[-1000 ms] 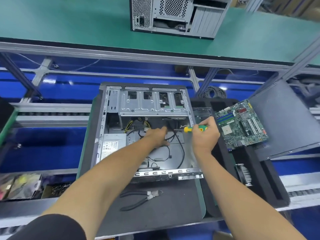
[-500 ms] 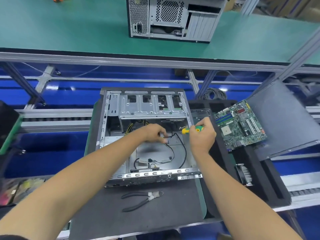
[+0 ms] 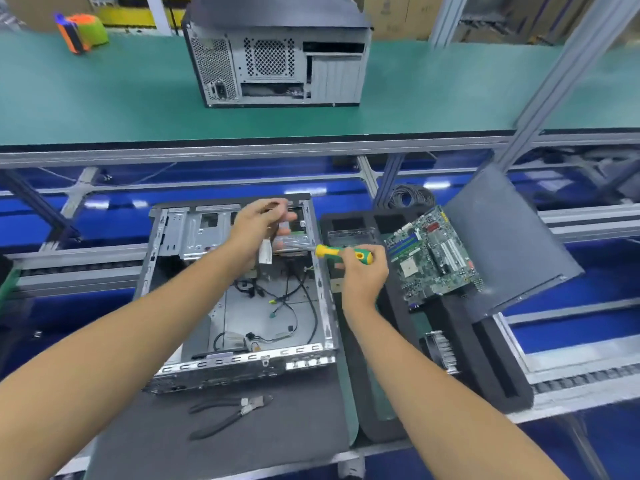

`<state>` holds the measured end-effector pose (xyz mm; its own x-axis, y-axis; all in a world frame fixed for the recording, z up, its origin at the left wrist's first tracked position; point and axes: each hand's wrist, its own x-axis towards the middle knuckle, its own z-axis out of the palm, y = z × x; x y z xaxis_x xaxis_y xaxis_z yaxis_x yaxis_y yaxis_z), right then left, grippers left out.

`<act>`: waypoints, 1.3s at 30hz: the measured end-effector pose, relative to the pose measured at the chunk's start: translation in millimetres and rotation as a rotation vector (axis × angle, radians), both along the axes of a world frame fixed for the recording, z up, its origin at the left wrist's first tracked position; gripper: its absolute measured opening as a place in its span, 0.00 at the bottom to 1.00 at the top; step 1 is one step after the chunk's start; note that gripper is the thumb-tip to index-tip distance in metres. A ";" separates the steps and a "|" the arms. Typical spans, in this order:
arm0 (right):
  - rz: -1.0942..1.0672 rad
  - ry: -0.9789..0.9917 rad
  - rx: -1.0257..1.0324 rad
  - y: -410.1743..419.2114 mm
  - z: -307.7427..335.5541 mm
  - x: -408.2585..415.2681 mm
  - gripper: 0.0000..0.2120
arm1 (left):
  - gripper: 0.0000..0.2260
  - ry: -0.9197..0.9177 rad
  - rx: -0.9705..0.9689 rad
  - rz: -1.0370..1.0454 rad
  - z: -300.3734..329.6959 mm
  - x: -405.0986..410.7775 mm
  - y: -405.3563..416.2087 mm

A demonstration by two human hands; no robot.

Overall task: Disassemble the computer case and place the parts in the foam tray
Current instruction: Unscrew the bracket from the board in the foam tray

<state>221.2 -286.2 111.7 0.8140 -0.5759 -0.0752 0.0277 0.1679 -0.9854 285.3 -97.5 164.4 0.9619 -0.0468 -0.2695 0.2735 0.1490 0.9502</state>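
The open computer case (image 3: 322, 292) lies on its side on a dark mat, with loose cables (image 3: 284, 306) on its floor. My left hand (image 3: 258, 226) is raised over the drive cage at the case's far end and holds a cable end with a white tag (image 3: 266, 252). My right hand (image 3: 363, 275) grips a yellow-green screwdriver (image 3: 346, 253) at the case's right wall, tip pointing left. To the right, the black foam tray (image 3: 485, 368) carries a green motherboard (image 3: 433, 254) and a small finned part (image 3: 441, 348).
Black pliers (image 3: 228, 410) lie on the mat in front of the case. A dark side panel (image 3: 505, 237) leans at the tray's far right. A second computer case (image 3: 277, 60) stands on the green upper shelf. Blue conveyor rails run behind and beside.
My left hand rose from the case floor to the drive cage, pulling up a tagged cable. My right hand, with the screwdriver, shifted slightly. The camera tilted upward.
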 end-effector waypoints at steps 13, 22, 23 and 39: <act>-0.071 0.250 -0.120 -215.2 -2.0 47.0 0.05 | 0.11 0.407 -0.078 -0.121 -54.4 -27.5 -242.4; 0.045 0.373 -0.441 -276.8 -32.3 36.3 0.11 | 0.33 0.233 0.453 -0.438 -132.2 -46.8 -311.9; 0.055 0.376 -0.470 -276.6 -33.5 35.3 0.11 | 0.38 0.210 0.537 -0.496 -136.1 -46.6 -311.4; 0.126 0.172 -0.758 -217.3 1.5 53.2 0.13 | 0.26 -0.145 1.360 -1.078 -123.7 -65.2 -300.9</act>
<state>274.4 -503.5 113.2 0.8894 -0.4243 0.1703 -0.1098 -0.5599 -0.8213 220.1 -398.4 40.8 0.6725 -0.4612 -0.5789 -0.3871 -0.8858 0.2560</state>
